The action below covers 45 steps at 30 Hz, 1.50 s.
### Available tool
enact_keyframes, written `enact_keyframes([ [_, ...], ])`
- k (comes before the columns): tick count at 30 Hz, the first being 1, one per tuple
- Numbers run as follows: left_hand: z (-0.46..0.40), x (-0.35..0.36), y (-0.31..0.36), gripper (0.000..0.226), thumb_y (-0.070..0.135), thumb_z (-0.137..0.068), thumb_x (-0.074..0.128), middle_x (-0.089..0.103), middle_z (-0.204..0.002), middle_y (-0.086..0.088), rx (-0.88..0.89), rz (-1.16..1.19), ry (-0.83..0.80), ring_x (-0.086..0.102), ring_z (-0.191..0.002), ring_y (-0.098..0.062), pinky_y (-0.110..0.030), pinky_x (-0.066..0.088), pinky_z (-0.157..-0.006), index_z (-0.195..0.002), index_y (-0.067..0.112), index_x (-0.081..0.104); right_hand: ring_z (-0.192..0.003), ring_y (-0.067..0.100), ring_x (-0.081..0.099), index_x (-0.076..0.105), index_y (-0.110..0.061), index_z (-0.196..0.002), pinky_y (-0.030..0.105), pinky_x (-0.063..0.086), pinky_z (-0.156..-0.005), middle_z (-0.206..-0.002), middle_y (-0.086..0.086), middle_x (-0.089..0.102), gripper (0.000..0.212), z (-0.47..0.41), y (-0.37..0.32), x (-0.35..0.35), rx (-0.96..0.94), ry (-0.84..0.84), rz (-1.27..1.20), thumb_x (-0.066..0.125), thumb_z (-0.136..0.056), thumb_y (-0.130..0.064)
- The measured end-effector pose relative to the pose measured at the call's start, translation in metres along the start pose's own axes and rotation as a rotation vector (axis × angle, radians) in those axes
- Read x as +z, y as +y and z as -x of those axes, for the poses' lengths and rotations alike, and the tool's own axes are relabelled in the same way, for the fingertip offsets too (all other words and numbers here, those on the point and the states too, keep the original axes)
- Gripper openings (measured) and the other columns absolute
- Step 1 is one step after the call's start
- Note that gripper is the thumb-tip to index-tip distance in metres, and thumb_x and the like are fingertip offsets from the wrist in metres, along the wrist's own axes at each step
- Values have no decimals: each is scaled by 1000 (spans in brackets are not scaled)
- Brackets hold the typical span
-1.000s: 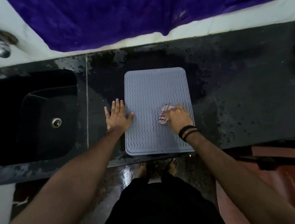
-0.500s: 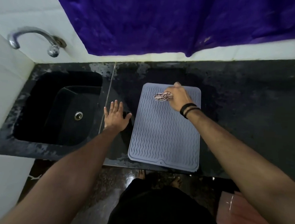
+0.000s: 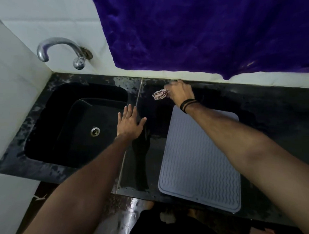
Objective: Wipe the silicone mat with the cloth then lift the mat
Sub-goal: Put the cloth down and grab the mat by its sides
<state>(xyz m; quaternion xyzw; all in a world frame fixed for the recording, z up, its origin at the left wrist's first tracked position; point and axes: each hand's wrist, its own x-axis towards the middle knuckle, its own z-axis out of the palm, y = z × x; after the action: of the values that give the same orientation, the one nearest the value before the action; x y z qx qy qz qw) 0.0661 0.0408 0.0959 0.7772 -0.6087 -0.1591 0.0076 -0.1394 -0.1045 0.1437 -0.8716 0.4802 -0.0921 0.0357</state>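
Home kitchen, wash-up corner. Black stone counter (image 3: 274, 111) w/ a deep black sink (image 3: 75, 124) sunk into it, steel drain (image 3: 95, 131) at the bottom. Curved chrome tap (image 3: 64, 50) comes out of the wall above the sink. Walls are white tile (image 3: 48, 15); purple cloth (image 3: 207, 30) hangs down over the back wall, ending just above the counter. Grey ribbed mat (image 3: 201, 172) lies flat on the counter near the front edge, right of the sink. Counter surface is blotchy, looks wet. Dark glossy floor (image 3: 124, 220) below the counter edge.
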Motion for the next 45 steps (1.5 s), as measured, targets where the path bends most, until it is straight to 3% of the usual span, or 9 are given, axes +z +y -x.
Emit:
enact_keyframes([
  [6, -25, 7, -63, 76, 59, -106, 33, 5, -172, -9, -26, 56, 15, -3, -159, -23, -46, 0, -128, -164, 13, 16, -108, 35, 50, 60, -19, -120, 41, 50, -68, -125, 6, 59, 41, -79, -13, 46, 81, 51, 31, 50, -85, -1],
  [11, -31, 13, -89, 75, 57, -106, 31, 3, -172, -8, -13, 46, -29, -5, -159, -21, -43, -2, -129, -164, 13, 14, -119, 40, 43, 53, -14, -130, 48, 46, -90, -135, 16, 44, 43, -83, -21, 94, 145, -387, 227, 46, -89, -4],
  [16, -36, 15, -79, 74, 56, -106, 34, 9, -171, -11, 58, 88, -31, 1, -159, -25, -44, 3, -129, -163, 11, 19, -135, 35, 26, 32, -23, -147, 47, 28, -111, -157, 6, 20, 67, -76, -9, 74, 144, -491, 119, 55, -84, -17],
  [21, -37, 15, -51, 73, 55, -107, 35, 17, -170, -13, 140, 121, -61, 11, -158, -28, -42, 10, -128, -162, 10, 22, -135, 37, 28, 24, -21, -150, 46, 34, -108, -157, 11, 20, 79, -22, 7, 64, 306, -380, -52, 58, -79, -12],
  [29, 2, 31, 7, 59, 51, -106, 45, 54, -144, -14, 71, 232, -119, 46, -136, -33, -44, 46, -105, -147, 9, 50, -132, 32, 37, 37, -13, -144, 45, 39, -105, -149, 13, 34, 56, 105, 49, 42, 737, -199, -181, 53, -90, -20],
  [33, 25, 51, 31, 54, 51, -103, 51, 63, -134, -15, -36, 323, -185, 56, -126, -34, -42, 50, -100, -141, 13, 58, -123, 36, 46, 43, -3, -135, 45, 44, -98, -139, 21, 43, 52, 187, 75, 36, 1049, -143, -246, 51, -90, -29],
  [38, 47, 64, 68, 59, 45, -103, 55, 51, -150, -15, -157, 409, -291, 49, -136, -33, -40, 44, -108, -149, 9, 50, -124, 35, 40, 35, -2, -134, 46, 38, -102, -137, 18, 38, 66, 265, 92, 35, 1411, -120, -274, 61, -83, -35],
  [43, 61, 70, 102, 45, 30, -97, 63, 63, -126, -11, -310, 576, -398, 62, -108, -27, -33, 53, -95, -129, -2, 60, -109, 31, 55, 39, -2, -131, 37, 49, -88, -129, 17, 51, 67, 285, 92, 35, 1434, -149, -532, 64, -81, -37],
  [45, 58, 77, 105, 64, 35, -81, 70, 62, -129, -16, -372, 634, -407, 64, -111, -31, -43, 57, -96, -131, -3, 59, -88, 26, 61, 54, -3, -118, 32, 53, -74, -114, 15, 61, 51, 285, 91, 30, 1419, -129, -613, 63, -81, -36],
])
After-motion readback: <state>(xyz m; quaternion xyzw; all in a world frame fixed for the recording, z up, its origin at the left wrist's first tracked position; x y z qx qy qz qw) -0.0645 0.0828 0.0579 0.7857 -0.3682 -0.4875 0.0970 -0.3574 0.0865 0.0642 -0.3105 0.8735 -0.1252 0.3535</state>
